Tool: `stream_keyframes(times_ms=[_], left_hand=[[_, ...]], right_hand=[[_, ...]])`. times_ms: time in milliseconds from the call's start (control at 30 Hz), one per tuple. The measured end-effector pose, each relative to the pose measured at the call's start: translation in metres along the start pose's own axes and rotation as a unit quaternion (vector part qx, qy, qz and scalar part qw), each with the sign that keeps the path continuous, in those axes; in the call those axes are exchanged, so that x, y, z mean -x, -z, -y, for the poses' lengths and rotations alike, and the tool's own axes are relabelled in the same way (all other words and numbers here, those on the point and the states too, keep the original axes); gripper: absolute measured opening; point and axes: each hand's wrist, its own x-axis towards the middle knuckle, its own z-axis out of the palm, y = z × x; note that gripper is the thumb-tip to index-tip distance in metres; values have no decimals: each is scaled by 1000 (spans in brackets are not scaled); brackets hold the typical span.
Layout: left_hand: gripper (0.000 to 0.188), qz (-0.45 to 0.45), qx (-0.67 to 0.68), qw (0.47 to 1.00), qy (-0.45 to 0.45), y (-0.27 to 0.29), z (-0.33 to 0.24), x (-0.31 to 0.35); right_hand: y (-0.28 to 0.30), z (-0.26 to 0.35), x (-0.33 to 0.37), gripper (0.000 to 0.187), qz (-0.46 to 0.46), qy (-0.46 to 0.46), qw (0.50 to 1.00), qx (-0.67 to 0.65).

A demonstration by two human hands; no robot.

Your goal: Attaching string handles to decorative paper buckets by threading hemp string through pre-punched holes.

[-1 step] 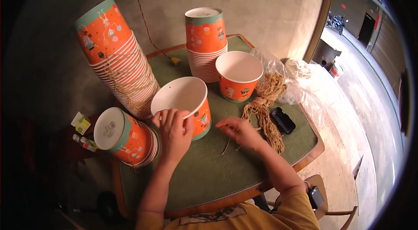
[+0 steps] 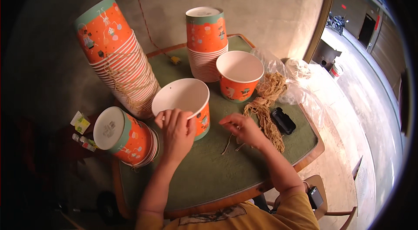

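The green-topped bench [image 2: 209,173] carries everything here; read it as a clock face, with the wearer at 6. At 10 o'clock rises the tall stack [image 2: 119,60] of nested orange tubs, bases up, looking tilted, with twine wound around it, presumably to hold the column together. At 12 stands the back stack [image 2: 207,40], also bases up; nesting likely saves room. Out at 2, the clear plastic bag [image 2: 302,95] lies crumpled by the edge, apparently out of the way. At 9 sits the short stack [image 2: 128,138], bases up too and leaning outward. The near tub [image 2: 185,97] stands mouth up just to the 11 o'clock side of the middle, so its rim faces the wearer; the far tub [image 2: 239,73], also mouth up, is near it at 1. Between 2 and 3 lies the hank of twine [image 2: 267,116], probably kept there for easy reach. The left hand [image 2: 176,132], at the near tub's 7 o'clock, has its fingers hooked over the rim, seemingly gripping to steady the wall, though some tips are hidden. The right hand [image 2: 246,130], at the tub's 4 o'clock, hangs apart from it with fingers loosely parted and nothing visible between them. The black case [image 2: 283,121] rests at 3, just beside the hank. Smallest, the loose twine ends [image 2: 226,146] trail below the right fingers.
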Motion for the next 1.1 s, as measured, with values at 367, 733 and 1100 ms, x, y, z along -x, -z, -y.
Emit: stream_keyframes(times_ms=[367,733,1100], left_hand=[[17,69,-15,997,-20,-7,-15,7],[16,84,-2,996,1,-2,-12,10],[13,119,26,993,5,6,-5,7]], right_hand=[[23,-32,3,17,123,117,967,193],[-15,-10,11,18,127,209,946,212],[-128,89,51,22,407,219,884,-73]])
